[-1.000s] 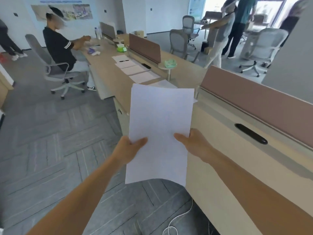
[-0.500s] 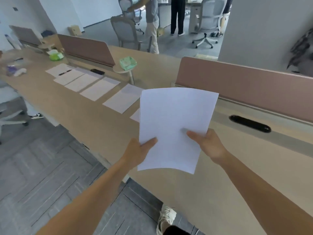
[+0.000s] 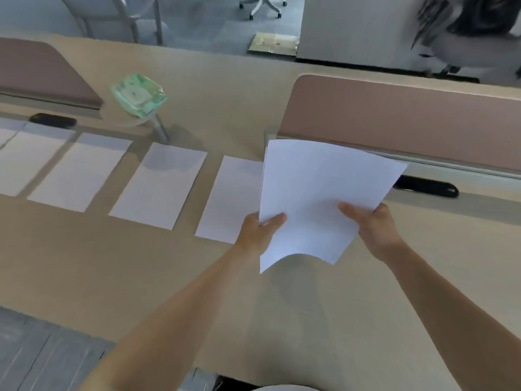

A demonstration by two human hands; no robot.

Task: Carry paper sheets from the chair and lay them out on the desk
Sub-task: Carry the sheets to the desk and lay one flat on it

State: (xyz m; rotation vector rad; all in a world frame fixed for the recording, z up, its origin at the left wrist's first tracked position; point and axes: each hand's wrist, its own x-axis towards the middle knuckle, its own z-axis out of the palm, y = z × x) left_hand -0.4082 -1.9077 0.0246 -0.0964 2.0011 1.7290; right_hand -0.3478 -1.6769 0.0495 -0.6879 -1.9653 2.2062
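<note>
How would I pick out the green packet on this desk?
Start at the long beige desk and find the gap between its left divider and right divider. There, on a small round stand behind the row of white sheets, sits the packet. It alone is green and raised above the desktop.

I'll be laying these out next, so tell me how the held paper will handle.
Likely floppy: the held paper bows along its near edge though the left hand and right hand both grip it. Probably light and apt to slide on the smooth desk.

Nothing legible on the paper sheets or, seemingly, the green pack
</note>
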